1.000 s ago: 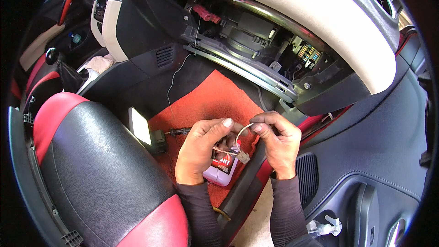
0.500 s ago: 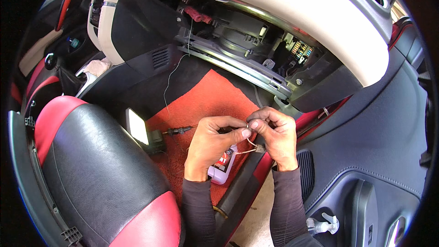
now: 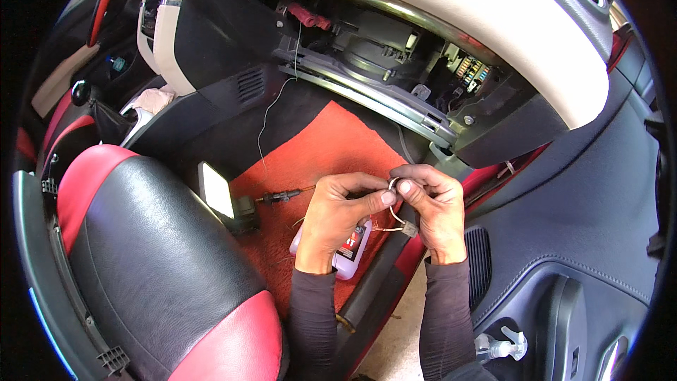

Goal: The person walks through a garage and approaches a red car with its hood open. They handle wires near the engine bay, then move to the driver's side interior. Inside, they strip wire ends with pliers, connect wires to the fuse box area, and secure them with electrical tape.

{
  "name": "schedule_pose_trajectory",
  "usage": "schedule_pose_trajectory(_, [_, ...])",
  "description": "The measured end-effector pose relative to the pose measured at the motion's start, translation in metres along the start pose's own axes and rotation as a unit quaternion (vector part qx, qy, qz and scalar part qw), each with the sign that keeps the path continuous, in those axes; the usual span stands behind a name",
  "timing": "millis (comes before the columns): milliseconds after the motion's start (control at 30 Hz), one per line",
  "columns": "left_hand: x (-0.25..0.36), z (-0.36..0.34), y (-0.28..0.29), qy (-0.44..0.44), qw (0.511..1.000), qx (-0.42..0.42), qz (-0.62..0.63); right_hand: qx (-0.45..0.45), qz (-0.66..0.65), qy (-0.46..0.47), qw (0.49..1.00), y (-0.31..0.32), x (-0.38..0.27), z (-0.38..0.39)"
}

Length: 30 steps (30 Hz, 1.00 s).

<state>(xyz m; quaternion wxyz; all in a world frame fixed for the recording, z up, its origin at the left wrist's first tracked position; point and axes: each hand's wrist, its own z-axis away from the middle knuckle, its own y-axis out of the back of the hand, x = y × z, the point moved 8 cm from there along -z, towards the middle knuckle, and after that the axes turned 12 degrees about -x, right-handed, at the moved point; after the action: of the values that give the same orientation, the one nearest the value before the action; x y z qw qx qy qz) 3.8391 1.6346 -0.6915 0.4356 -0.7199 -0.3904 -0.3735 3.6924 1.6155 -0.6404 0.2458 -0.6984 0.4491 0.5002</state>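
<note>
My left hand (image 3: pixel 340 213) and my right hand (image 3: pixel 436 210) meet above the red floor mat, thumbs and forefingers pinched on a thin whitish wire (image 3: pixel 392 187). From the pinch the wire curves down to a small pale plug connector (image 3: pixel 409 228) hanging beside my right palm. Strands of wire also run left from that connector toward my left hand. A bottle of light purple liquid (image 3: pixel 349 257) with a dark label lies below my left hand, partly hidden by it. Left of the hand is a black inline cable piece (image 3: pixel 281 196) on the mat.
A lit work lamp (image 3: pixel 217 189) stands beside the black and red seat (image 3: pixel 162 233). Ahead, the dashboard opening exposes a fuse panel (image 3: pixel 471 72) and a metal rail (image 3: pixel 374 102). A loose thin wire (image 3: pixel 265 120) hangs from it. The door's pocket holds a spray bottle (image 3: pixel 504 344).
Both hands have shifted slightly right, still pinching the wire. The wire now shows as a small loop between the fingertips. More of the bottle shows left of my wrist.
</note>
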Motion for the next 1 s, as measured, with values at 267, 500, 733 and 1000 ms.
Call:
schedule_pose_trajectory(267, [0.001, 0.002, 0.005, -0.030, 0.999, 0.030, -0.003, 0.020, 0.014, 0.022, 0.999, -0.006, -0.005, 0.003])
schedule_pose_trajectory(500, [0.001, -0.001, 0.001, -0.048, 0.998, 0.044, 0.006, 0.051, 0.053, 0.016, 0.997, -0.002, 0.000, 0.009])
schedule_pose_trajectory(733, [0.012, 0.020, 0.000, -0.087, 0.985, 0.065, -0.135, 0.071, 0.147, 0.006, 0.987, 0.011, -0.009, 0.026])
schedule_pose_trajectory(1000, [-0.019, -0.001, -0.059, -0.154, 0.974, 0.146, 0.074, -0.001, 0.283, 0.069, 0.957, -0.008, -0.068, 0.069])
